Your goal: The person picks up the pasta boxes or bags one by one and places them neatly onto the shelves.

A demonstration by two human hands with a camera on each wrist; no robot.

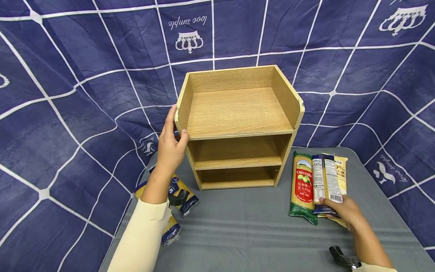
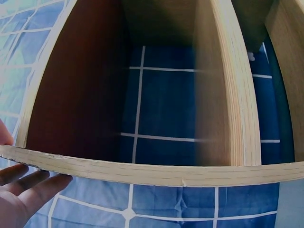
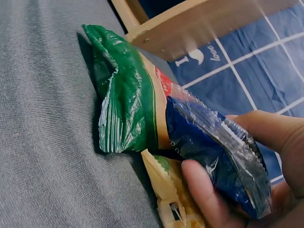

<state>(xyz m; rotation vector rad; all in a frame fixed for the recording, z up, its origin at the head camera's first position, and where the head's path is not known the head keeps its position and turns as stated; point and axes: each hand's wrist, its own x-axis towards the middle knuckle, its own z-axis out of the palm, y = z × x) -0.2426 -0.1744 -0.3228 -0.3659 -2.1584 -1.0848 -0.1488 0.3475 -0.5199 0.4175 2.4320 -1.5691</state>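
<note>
1. Your right hand (image 1: pixel 344 211) pinched the blue packet (image 1: pixel 326 181) between thumb and fingers, on the right of the grey table (image 1: pixel 244 230). The packet overlapped the yellow packet (image 1: pixel 341 172); whether it had lifted free could not be told.
2. Just beside it lay the green packet (image 1: pixel 302 185), not held.
3. Across from these, partly behind your left arm, lay the lower spaghetti packet (image 1: pixel 171 231) and the upper spaghetti packet (image 1: pixel 188 200), both out of your grasp.
4. Your left hand (image 1: pixel 170 149) gripped the wooden shelf (image 1: pixel 238 113) by its left side, thumb and fingers astride the edge.
5. The shelf stood upright; with every visible packet outside it, the work looked barely begun.
6. Behind hung the blue cloth (image 1: pixel 234 34).
</note>
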